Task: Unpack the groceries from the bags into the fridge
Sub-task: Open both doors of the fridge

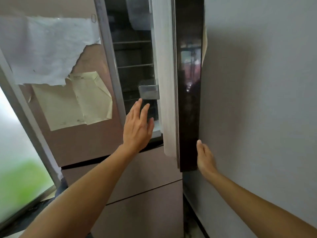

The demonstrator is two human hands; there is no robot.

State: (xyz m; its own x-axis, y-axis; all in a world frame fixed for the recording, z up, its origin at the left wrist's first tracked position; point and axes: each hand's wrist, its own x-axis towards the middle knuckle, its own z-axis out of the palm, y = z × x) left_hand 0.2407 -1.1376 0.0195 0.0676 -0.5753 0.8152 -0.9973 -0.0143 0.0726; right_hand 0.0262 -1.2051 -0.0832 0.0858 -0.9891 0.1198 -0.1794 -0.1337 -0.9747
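The fridge's right upper door (pixel 188 83) stands partly open, its dark glossy edge facing me. My right hand (pixel 205 158) rests against that door's lower outer edge, fingers behind it and hidden. My left hand (pixel 139 124) reaches with straight fingers into the gap, just below a clear door bin (pixel 148 91). Inside, dim wire shelves (pixel 133 66) and a clear plastic container (pixel 139 14) on top show. No grocery bag is in view.
The left fridge door (pixel 82 138) is closed, with torn white paper (pixel 51 48) and yellowish sheets (pixel 82 100) stuck on it. Lower drawers (pixel 145 194) sit below. A grey wall (pixel 257 100) stands close on the right, a frosted window (pixel 17 177) on the left.
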